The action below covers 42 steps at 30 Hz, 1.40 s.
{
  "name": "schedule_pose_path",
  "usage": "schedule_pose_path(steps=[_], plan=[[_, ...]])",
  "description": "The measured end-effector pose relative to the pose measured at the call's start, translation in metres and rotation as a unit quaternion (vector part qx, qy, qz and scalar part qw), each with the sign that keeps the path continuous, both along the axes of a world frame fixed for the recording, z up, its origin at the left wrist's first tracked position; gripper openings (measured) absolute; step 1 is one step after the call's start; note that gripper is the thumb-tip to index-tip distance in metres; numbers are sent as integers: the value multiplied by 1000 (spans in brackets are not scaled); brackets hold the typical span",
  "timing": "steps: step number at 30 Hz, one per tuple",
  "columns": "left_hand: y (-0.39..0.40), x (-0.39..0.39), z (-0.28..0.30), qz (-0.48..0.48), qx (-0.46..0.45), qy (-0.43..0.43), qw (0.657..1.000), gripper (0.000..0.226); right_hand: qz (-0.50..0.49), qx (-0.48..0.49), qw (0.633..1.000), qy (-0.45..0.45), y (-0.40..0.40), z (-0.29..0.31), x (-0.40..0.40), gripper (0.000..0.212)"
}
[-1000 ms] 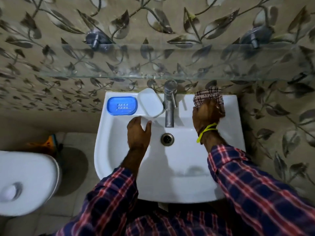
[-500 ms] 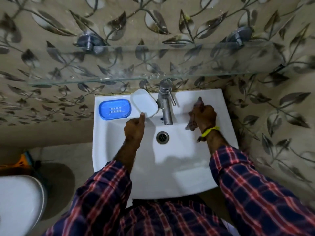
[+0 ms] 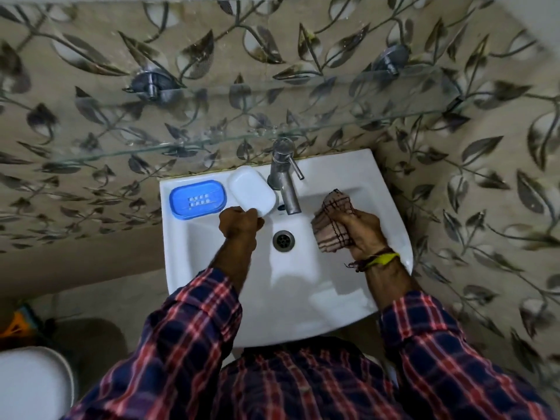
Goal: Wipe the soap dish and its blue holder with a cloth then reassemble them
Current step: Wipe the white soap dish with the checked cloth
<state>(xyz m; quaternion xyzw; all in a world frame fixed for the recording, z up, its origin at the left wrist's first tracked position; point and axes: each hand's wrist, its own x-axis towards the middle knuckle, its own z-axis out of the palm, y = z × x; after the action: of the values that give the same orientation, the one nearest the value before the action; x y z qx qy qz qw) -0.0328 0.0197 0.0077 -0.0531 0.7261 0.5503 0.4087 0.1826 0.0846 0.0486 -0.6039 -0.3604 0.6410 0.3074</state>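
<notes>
Small bathroom, leaf-patterned wall tiles [image 3: 454,165] behind a white basin [image 3: 303,304]. A glass shelf [image 3: 212,140] on two metal brackets juts out from the wall above the basin's back ledge. A chrome tap [image 3: 285,177] stands at the middle of the ledge, its spout reaching over the bowl, between the two hands; the drain [image 3: 283,240] sits just below it. Lower left, the edge of a white toilet [image 3: 30,386], with something orange [image 3: 15,325] on the floor beside it, too blurred to name. The person wears a red-and-navy plaid shirt [image 3: 303,389], sleeves pushed up the forearms, with a yellow band [image 3: 382,259] and dark thread at the right wrist. On the left of the ledge lies the blue holder [image 3: 197,199], flat, slotted in the middle, untouched. Just beside it, to its right and next to the tap base, is the white soap dish [image 3: 252,191], tilted, its near end hanging past the ledge over the bowl. The left hand [image 3: 239,222] pinches that near corner with curled fingers. The right hand [image 3: 360,234] is on the other side of the tap, over the bowl's right slope, clenched round a bunched checked cloth [image 3: 333,219], which sticks out toward the tap. Cloth and dish are apart, the tap spout between them.
</notes>
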Motion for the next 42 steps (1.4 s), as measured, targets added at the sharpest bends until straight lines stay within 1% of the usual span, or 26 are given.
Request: schedule_pose_path(steps=[2, 4, 7, 11, 13, 15, 16, 18, 20, 21, 22, 25, 26, 28, 30, 31, 33, 36, 37, 39, 42], plan=[[-13, 5, 7, 0, 35, -17, 999, 40, -2, -20, 999, 39, -6, 6, 8, 21], [-31, 9, 14, -18, 52, -16, 998, 42, 12, -34, 995, 89, -11, 12, 17, 17], [-57, 17, 24, -43, 104, -13, 994, 39, 43, -36, 988, 146, -15, 22, 27, 24], [-82, 34, 42, -72, 162, -25, 984, 57, 86, -33, 978, 188, -19, 35, 30, 19], [-90, 45, 52, -76, 193, -58, 977, 59, 110, -22, 969, 220, -21, 39, 31, 22], [-96, 58, 60, -71, 224, -113, 965, 54, 136, -4, 961, 241, -21, 45, 31, 34], [-97, 64, 63, -66, 232, -138, 961, 51, 148, 4, 959, 240, -21, 49, 30, 37], [-97, 74, 69, -55, 236, -171, 955, 46, 169, 12, 959, 229, -17, 55, 29, 33], [-95, 81, 73, -55, 254, -185, 948, 44, 189, 3, 956, 225, -14, 59, 26, 27], [-94, 84, 74, -53, 267, -189, 944, 46, 196, -8, 954, 229, -14, 60, 25, 27], [-93, 86, 76, -49, 277, -188, 941, 51, 199, -24, 952, 232, -12, 61, 24, 29], [-91, 91, 79, -29, 299, -197, 933, 78, 206, -69, 949, 229, -13, 61, 21, 29], [-91, 91, 80, -23, 297, -192, 935, 82, 212, -73, 949, 224, -14, 61, 21, 29], [-95, 91, 82, -37, 272, -152, 949, 87, 226, -70, 945, 224, -16, 61, 23, 33], [-101, 91, 83, -86, 240, -98, 962, 96, 242, -72, 937, 240, -18, 64, 24, 39], [-105, 91, 82, -113, 230, -82, 963, 97, 247, -75, 936, 240, -19, 66, 23, 41], [-113, 91, 81, -146, 212, -86, 963, 93, 247, -75, 939, 228, -25, 71, 21, 38], [-120, 82, 82, -155, 191, -120, 962, 82, 242, -23, 949, 201, -41, 78, 14, 18], [-122, 77, 81, -155, 186, -120, 963, 75, 244, 3, 950, 196, -48, 81, 11, 18], [-122, 70, 78, -158, 185, -118, 963, 63, 237, 42, 955, 173, -61, 86, 0, 25], [-126, 66, 76, -172, 192, -113, 959, 64, 147, 49, 978, 141, -84, 87, -26, 25]])
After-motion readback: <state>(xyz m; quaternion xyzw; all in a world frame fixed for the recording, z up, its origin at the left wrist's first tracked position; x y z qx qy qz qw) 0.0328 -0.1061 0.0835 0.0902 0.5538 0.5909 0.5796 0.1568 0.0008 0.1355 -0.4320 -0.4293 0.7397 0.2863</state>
